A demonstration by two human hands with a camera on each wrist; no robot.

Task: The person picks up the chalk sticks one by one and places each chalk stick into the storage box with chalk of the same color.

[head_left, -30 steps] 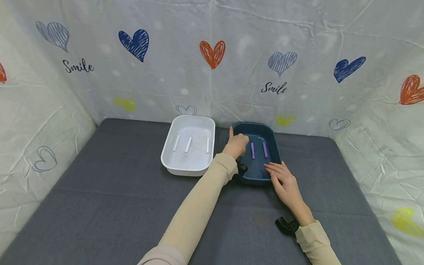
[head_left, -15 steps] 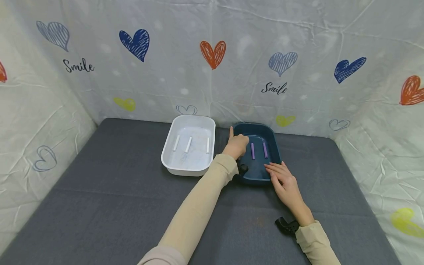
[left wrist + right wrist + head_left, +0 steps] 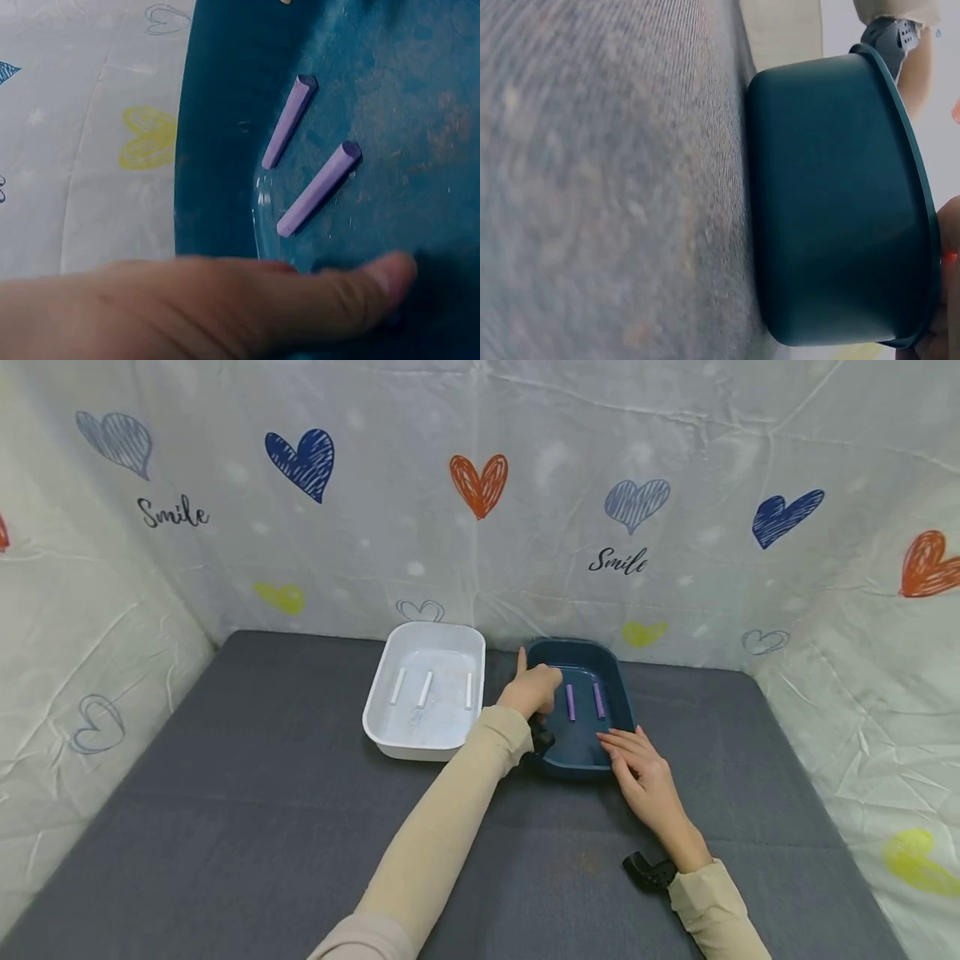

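Observation:
My left hand [image 3: 531, 689] reaches into the left side of the dark teal tray [image 3: 581, 760], one finger raised and the others bent downward. In the left wrist view its thumb [image 3: 375, 285] stretches over the tray floor; I cannot tell whether the hidden fingertips hold anything. Just right of this hand lie two purple chalk sticks, the nearer one [image 3: 571, 702] and the farther one [image 3: 598, 701]. My right hand [image 3: 647, 777] rests with nearly straight fingers on the tray's near right corner, and the right wrist view has its fingers right at the rim.
A white tray [image 3: 427, 752] with three white sticks, one in the middle [image 3: 425, 690], stands left of the teal tray. Both sit near the back edge of the grey cloth-covered table [image 3: 247, 827]. A white curtain [image 3: 360, 560] printed with hearts hangs behind and at both sides.
The left wrist shifts very slightly left, along with a small shift of the head view. The right hand, both trays and the visible sticks stay in place.

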